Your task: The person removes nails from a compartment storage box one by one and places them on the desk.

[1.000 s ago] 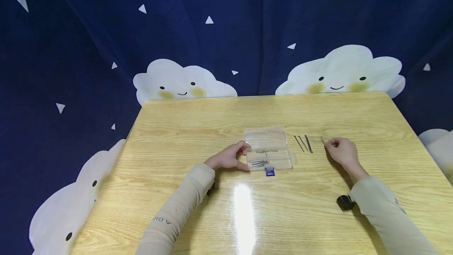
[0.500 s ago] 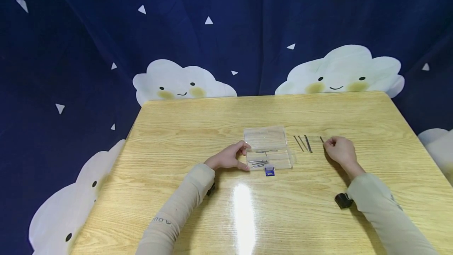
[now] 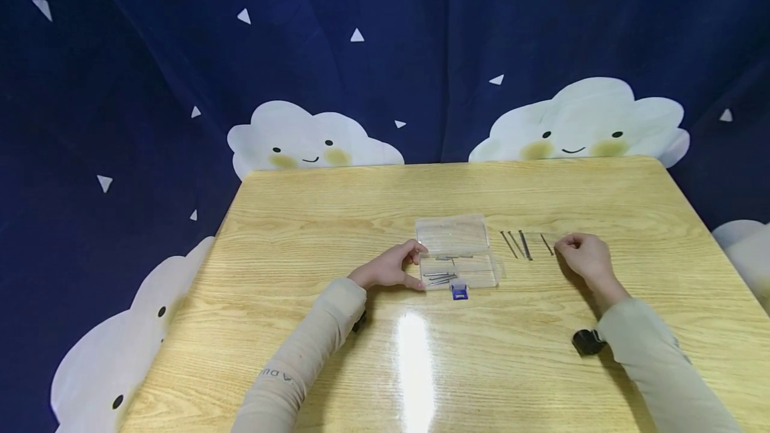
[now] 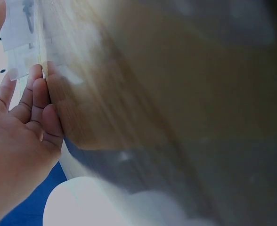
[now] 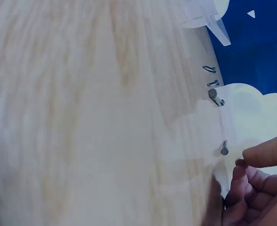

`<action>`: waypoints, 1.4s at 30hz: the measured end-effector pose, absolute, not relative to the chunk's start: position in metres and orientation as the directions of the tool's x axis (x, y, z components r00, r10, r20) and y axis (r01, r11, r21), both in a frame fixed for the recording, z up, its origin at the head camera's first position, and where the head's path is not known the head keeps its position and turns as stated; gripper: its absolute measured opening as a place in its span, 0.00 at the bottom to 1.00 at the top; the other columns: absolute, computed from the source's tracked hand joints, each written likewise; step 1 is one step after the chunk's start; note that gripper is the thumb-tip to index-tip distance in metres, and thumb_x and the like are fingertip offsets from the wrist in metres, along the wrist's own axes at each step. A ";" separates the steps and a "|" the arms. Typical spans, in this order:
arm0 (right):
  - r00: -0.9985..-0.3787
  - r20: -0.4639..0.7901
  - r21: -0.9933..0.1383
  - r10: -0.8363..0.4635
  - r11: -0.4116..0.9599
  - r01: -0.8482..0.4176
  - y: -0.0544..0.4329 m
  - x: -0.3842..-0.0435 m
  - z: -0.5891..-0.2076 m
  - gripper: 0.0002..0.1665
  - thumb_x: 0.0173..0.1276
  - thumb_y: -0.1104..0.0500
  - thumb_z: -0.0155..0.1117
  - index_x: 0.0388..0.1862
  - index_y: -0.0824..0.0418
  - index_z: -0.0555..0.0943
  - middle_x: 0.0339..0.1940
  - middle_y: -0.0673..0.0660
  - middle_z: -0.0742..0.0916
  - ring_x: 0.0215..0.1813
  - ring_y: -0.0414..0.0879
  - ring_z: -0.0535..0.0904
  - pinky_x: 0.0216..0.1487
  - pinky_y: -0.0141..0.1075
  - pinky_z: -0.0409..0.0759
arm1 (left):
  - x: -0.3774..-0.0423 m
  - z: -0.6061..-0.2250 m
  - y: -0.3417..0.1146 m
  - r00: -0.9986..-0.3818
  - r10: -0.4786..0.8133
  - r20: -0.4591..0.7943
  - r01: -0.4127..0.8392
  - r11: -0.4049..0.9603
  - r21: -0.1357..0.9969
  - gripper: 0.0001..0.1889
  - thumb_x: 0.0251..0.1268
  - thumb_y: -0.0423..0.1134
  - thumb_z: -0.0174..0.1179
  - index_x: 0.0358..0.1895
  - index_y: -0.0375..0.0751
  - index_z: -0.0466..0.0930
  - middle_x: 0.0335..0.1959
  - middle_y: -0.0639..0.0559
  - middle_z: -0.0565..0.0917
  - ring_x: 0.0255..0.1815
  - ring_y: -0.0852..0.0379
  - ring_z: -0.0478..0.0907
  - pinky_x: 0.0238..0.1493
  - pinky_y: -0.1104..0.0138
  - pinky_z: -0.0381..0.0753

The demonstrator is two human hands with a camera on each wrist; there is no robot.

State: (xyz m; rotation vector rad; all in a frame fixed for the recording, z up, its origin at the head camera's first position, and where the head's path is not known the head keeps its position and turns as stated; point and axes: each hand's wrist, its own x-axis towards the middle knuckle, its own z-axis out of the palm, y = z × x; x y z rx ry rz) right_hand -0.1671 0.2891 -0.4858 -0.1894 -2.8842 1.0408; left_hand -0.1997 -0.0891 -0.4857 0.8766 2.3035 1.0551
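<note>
My left hand (image 3: 394, 264) holds the left end of a clear plastic box (image 3: 475, 279), thumb at the front corner and fingers at the hinge side. The box lies with its lid (image 3: 451, 232) folded back; several nails (image 3: 440, 277) rest in its compartments, and a blue latch (image 3: 460, 293) sticks out in front. To the right, three nails (image 3: 525, 244) lie side by side, and another nail (image 3: 547, 244) lies just left of my right hand (image 3: 585, 256). In the right wrist view, thumb and forefinger pinch a nail by its small round head (image 5: 239, 161); its shank is hidden.
A wood-grain table (image 3: 313, 206) carries everything, with a bright light reflection in front of the box. Behind it hangs a dark blue curtain (image 3: 421, 32) with white clouds.
My right hand has drawn slightly to the right, leaving the nail beside it fully in view on the table. The left hand and box have stayed in place.
</note>
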 end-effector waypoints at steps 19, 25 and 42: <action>-0.997 0.054 -0.739 0.045 0.674 -0.010 0.275 -0.157 -0.479 0.14 0.63 0.60 0.60 0.38 0.73 0.78 0.23 0.60 0.79 0.17 0.41 0.71 0.17 0.34 0.71 | -0.201 -0.486 -0.089 -0.691 0.708 -0.145 0.357 0.508 0.783 0.33 0.45 0.38 0.71 0.56 0.37 0.65 0.37 0.49 0.70 0.37 0.59 0.65 0.43 0.70 0.65; -0.999 0.042 -0.772 0.005 0.635 -0.029 0.267 -0.155 -0.477 0.15 0.64 0.60 0.59 0.40 0.74 0.78 0.24 0.61 0.79 0.17 0.42 0.72 0.17 0.34 0.72 | -0.200 -0.486 -0.089 -0.687 0.713 -0.138 0.364 0.502 0.784 0.33 0.45 0.38 0.71 0.56 0.37 0.65 0.37 0.48 0.70 0.37 0.58 0.65 0.43 0.70 0.65; -0.987 0.137 -0.774 -0.087 0.613 -0.162 0.236 -0.157 -0.479 0.10 0.60 0.63 0.64 0.37 0.70 0.81 0.24 0.56 0.79 0.23 0.39 0.69 0.23 0.31 0.68 | -0.199 -0.484 -0.089 -0.680 0.723 -0.121 0.370 0.480 0.795 0.33 0.46 0.37 0.71 0.55 0.35 0.65 0.36 0.49 0.70 0.38 0.57 0.66 0.44 0.70 0.66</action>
